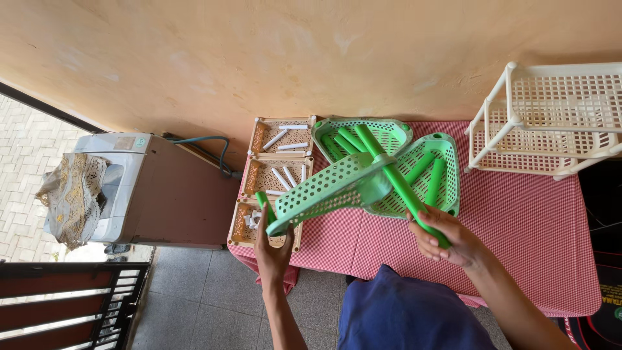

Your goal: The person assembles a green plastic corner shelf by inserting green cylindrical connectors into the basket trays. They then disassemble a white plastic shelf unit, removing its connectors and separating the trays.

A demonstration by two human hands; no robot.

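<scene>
Green perforated plastic shelf tray (324, 188) tilts above the red checked tabletop (518, 220), threaded on a long green plastic tube (395, 178). Right hand (444, 236) grasps the tube's near end; left hand (272, 249) grips the tray's low corner.

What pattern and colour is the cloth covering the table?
The tablecloth is a fine red-and-white check, clearest in the head view, right of the green perforated shelf.
</scene>
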